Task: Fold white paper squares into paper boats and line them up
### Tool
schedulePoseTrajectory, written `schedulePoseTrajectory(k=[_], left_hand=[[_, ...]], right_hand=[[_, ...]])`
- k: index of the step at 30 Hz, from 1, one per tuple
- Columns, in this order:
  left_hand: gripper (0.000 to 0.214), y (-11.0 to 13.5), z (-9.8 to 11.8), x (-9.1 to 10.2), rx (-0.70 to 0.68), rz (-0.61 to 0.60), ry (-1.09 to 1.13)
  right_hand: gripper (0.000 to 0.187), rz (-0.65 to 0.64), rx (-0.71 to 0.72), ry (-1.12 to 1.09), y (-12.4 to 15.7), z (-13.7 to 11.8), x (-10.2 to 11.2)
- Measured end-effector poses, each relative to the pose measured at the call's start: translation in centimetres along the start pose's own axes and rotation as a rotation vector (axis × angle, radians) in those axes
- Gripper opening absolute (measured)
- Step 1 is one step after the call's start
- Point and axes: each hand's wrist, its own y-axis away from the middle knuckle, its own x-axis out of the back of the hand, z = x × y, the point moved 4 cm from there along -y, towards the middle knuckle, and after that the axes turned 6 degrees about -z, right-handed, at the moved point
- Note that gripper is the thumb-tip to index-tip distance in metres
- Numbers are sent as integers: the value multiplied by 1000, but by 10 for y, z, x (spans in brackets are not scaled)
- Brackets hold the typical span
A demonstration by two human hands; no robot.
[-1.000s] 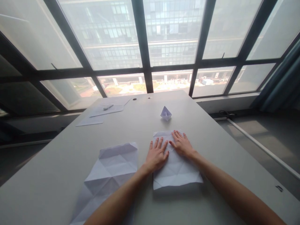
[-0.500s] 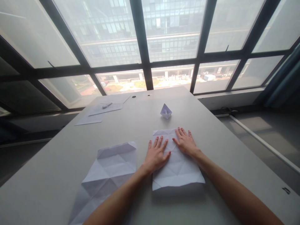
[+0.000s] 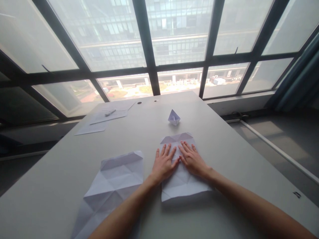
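Note:
A creased sheet of white paper (image 3: 184, 189) lies before me, its far edge lifting a little and its near edge raised off the table. Flat on its left part rests my left hand (image 3: 164, 165), fingers spread. My right hand (image 3: 193, 161) presses on the right part, fingers stretched out, the two thumbs almost touching. To the left is a second creased paper sheet (image 3: 122, 172), partly covered by my left forearm. Beyond the hands stands a small folded paper boat (image 3: 173, 118).
The white table (image 3: 219, 142) reaches to a window wall. At its far left lie several flat paper sheets (image 3: 93, 127) with a pale, slim object (image 3: 110, 113) on top. A round hole (image 3: 139, 103) sits near the far edge. A blue curtain (image 3: 289, 89) hangs at right.
My right hand has slid inward and toward me, closer to the left hand. The paper's far edge now lifts more. The view has shifted slightly.

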Motion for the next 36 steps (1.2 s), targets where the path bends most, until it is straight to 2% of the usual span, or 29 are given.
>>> schedulePoseTrajectory(k=[4, 11, 21, 29, 33, 36], left_hand=[[58, -3, -4, 1, 52, 28, 21], [63, 1, 4, 6, -95, -49, 39], [62, 2, 3, 4, -90, -48, 31], [60, 1, 3, 3, -86, -53, 32], [60, 0, 4, 4, -75, -63, 26], [61, 0, 5, 6, -57, -93, 9]], right_hand=[[58, -15, -22, -8, 2, 7, -3], [58, -13, -9, -19, -4, 14, -1], [61, -2, -21, -9, -5, 15, -3], [63, 14, -125, 27, -8, 25, -6], [61, 32, -242, 55, -8, 45, -4], [62, 102, -342, 88, -4, 63, 4]])
